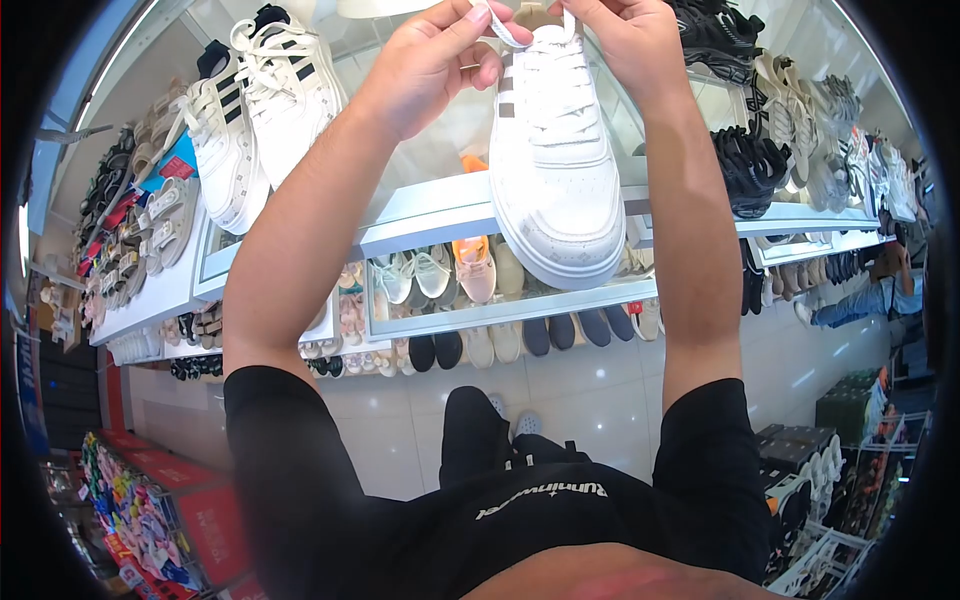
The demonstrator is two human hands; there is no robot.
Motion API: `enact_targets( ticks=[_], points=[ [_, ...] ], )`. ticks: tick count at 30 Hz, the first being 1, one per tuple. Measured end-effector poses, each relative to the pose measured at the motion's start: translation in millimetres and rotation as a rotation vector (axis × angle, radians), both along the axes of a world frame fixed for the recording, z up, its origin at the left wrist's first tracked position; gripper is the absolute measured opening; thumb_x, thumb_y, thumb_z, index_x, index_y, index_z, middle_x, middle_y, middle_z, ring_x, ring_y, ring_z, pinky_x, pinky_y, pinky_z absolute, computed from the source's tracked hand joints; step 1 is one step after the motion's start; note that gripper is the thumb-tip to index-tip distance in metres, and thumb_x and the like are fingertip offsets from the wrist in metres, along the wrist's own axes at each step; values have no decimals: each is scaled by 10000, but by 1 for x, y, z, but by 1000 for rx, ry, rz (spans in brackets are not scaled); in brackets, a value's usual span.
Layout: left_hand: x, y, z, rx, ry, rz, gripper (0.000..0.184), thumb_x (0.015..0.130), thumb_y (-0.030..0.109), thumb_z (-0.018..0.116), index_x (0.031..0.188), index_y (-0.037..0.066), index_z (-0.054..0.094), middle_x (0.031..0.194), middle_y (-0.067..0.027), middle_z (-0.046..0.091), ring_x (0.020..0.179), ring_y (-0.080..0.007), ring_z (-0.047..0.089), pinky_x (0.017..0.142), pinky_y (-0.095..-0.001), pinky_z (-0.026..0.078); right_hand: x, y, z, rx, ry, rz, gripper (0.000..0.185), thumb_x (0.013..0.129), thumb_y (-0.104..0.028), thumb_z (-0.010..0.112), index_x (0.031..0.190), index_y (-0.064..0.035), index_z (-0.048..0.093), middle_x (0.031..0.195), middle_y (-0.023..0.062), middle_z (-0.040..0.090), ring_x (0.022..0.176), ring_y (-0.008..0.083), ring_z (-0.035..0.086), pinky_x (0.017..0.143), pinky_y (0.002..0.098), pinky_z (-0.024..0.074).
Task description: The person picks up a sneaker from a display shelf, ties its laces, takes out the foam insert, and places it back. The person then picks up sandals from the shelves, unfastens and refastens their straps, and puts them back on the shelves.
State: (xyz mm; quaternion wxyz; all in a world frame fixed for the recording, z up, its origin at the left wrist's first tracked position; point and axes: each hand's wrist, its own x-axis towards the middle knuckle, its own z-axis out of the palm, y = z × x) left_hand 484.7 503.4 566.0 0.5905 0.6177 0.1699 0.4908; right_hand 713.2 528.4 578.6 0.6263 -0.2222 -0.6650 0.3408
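A white lace-up sneaker point(560, 185) rests on the glass-topped counter point(430, 200), its toe towards me and past the counter's edge. At the shoe's upper left, my left hand point(435, 60) is closed with one end of the white lace point(505, 28) pinched between its fingers. My right hand point(635, 45) is at the upper right of the shoe, fingers closed on the other lace end. Both lace ends are pulled up from the top eyelets. White sneakers with black stripes point(285, 90) stand left of my left forearm.
Black shoes point(745, 165) stand on the counter at the right, white sandals point(170, 215) at the left. Rows of shoes point(475, 275) fill the shelves below the counter edge. Red boxes point(200, 510) lie lower left. Another person point(865, 300) is at the far right.
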Motion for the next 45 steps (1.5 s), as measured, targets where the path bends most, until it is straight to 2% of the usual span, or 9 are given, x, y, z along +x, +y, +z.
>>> enact_targets(
  ticks=[7, 10, 13, 21, 25, 28, 34, 40, 45],
  points=[
    [5, -9, -2, 353, 246, 364, 296, 1065, 168, 556, 1290, -5, 637, 1150, -99, 714, 836, -121, 637, 726, -253, 502, 2, -7, 0, -19, -119, 184, 186, 988, -57, 658, 1113, 63, 724, 943, 57, 743, 817, 91, 664, 724, 231, 532],
    [14, -20, 2, 417, 244, 449, 346, 1055, 128, 552, 1358, -29, 609, 1253, -134, 689, 1019, -176, 654, 855, -293, 510, -1, -14, 2, -40, -129, 201, 226, 993, -53, 646, 1171, 68, 715, 992, 77, 754, 848, 100, 677, 754, 234, 545],
    [12, 4, -5, 1126, 277, 604, 371, 1037, 86, 563, 1384, -44, 580, 1316, -172, 657, 1196, -240, 607, 1001, -353, 468, -4, -11, 0, 36, -134, 182, 246, 976, -55, 675, 1188, 66, 712, 1015, 84, 758, 870, 105, 683, 769, 235, 551],
    [13, -20, -1, 854, 460, 583, 306, 989, 40, 627, 1282, -40, 657, 1310, -169, 680, 1292, -262, 566, 1085, -380, 421, -2, -17, 2, 71, -188, 196, 147, 938, -58, 730, 1019, 62, 757, 903, 89, 761, 810, 103, 686, 716, 236, 555],
    [8, -13, -7, 825, 477, 673, 328, 997, 230, 692, 1254, 27, 714, 1026, -14, 728, 823, -78, 572, 761, -234, 473, 0, -8, -3, 7, -104, 176, 137, 927, -31, 729, 1038, 45, 753, 927, 94, 761, 825, 110, 688, 734, 253, 561],
    [10, -13, -10, 661, 439, 628, 248, 974, 199, 729, 1144, 20, 743, 965, -1, 730, 776, -67, 569, 710, -222, 464, 5, -5, -6, 41, -16, 436, 237, 891, 26, 712, 1127, 35, 730, 989, 103, 756, 885, 121, 688, 775, 264, 550],
    [11, -12, -11, 638, 417, 625, 212, 965, 212, 743, 1058, 22, 744, 930, 0, 722, 779, -45, 566, 668, -218, 448, 3, -20, 2, 264, -250, 280, 387, 822, 70, 657, 1198, 3, 726, 936, 31, 702, 844, 101, 633, 774, 256, 509],
    [3, -9, -10, 613, 449, 663, 202, 942, 219, 771, 1035, 41, 749, 895, 25, 710, 780, -35, 557, 639, -213, 414, -2, -33, 9, 147, -337, 146, 272, 860, 49, 654, 1110, 15, 757, 955, 38, 705, 835, 86, 616, 724, 251, 496],
    [-1, -3, -5, 760, 504, 599, 172, 933, 202, 774, 1033, 64, 755, 999, 16, 733, 854, -61, 596, 680, -212, 427, -3, -12, -1, 454, -329, 9, 174, 902, 13, 654, 1047, 1, 750, 925, 80, 695, 809, 141, 642, 720, 276, 504]
  ],
)
